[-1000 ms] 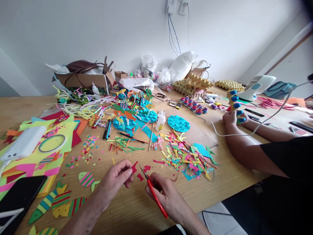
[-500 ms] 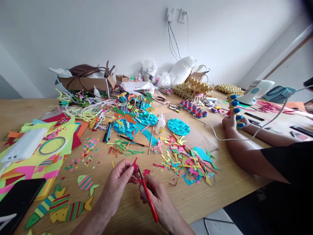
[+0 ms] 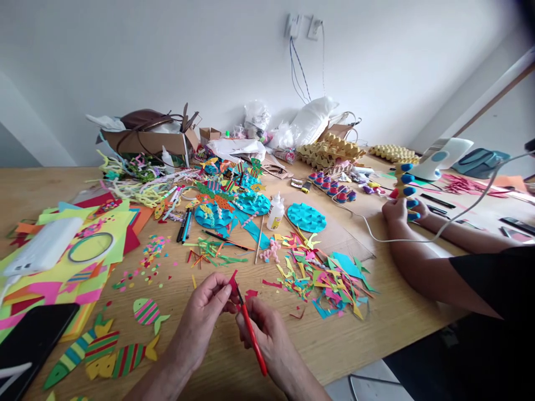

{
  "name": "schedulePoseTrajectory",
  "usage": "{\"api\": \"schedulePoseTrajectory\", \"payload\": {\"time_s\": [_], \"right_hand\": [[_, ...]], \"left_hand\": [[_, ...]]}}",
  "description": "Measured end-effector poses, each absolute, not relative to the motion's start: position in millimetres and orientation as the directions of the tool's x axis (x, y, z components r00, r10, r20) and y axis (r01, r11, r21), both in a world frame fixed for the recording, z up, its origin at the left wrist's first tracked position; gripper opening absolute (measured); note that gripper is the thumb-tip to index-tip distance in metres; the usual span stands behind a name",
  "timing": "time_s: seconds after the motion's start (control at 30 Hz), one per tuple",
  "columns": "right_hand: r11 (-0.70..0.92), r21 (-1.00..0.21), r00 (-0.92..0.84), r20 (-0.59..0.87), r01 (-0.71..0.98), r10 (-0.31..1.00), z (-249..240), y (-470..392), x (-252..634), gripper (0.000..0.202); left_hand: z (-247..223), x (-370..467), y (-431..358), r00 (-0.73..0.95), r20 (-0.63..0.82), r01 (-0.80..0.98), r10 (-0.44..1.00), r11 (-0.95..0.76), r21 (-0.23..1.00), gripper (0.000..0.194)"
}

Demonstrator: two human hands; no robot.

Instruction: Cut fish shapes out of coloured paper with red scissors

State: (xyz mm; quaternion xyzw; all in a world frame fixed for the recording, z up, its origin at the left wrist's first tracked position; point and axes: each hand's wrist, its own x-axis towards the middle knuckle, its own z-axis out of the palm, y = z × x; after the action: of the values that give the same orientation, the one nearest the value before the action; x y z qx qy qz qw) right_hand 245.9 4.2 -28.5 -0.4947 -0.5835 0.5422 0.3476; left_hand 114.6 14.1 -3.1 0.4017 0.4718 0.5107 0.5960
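Note:
Between finger and thumb, my left hand (image 3: 211,303) pinches a small piece of red paper (image 3: 234,277) above the near part of the table. Red-handled scissors (image 3: 253,337) are in my right hand (image 3: 265,331), their dark blades pointing up and left against the paper. Small red scraps (image 3: 251,293) show just beyond my right hand. Left of my left hand lie paper fish with coloured stripes, among them a pink and green one (image 3: 146,312) and a red and green one (image 3: 129,359).
Colourful paper offcuts (image 3: 321,273) are heaped ahead on the right. A white glue bottle (image 3: 276,213) stands by blue egg-carton discs (image 3: 306,217). At right, another person's hands (image 3: 397,209) hold a painted carton strip (image 3: 406,189). A black phone (image 3: 37,345) lies at left.
The red paper and the scissors have shifted very slightly, and the blades look a little closer together. My hands stay nearly in place. The view has moved a touch.

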Motion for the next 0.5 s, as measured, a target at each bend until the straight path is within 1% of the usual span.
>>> {"api": "schedulePoseTrajectory", "payload": {"time_s": [0.2, 0.37, 0.5], "right_hand": [[-0.096, -0.974, -0.261, -0.149, 0.207, 0.954, -31.7, 2.7, 247.3, 0.028], [-0.135, -0.981, -0.285, -0.171, 0.14, 0.943, -31.4, 1.7, 248.3, 0.032], [-0.147, -0.98, -0.299, -0.181, 0.132, 0.937, -27.5, 0.7, 248.7, 0.035]], "left_hand": [[-4.7, 114.1, 13.6, 0.061, -0.157, -0.243, 0.986, 0.167, 0.956, 0.011], [-2.6, 113.7, 13.2, 0.074, -0.18, -0.257, 0.981, 0.193, 0.947, 0.012], [-1.5, 113.2, 13.4, 0.077, -0.191, -0.25, 0.978, 0.205, 0.946, 0.012]]}}
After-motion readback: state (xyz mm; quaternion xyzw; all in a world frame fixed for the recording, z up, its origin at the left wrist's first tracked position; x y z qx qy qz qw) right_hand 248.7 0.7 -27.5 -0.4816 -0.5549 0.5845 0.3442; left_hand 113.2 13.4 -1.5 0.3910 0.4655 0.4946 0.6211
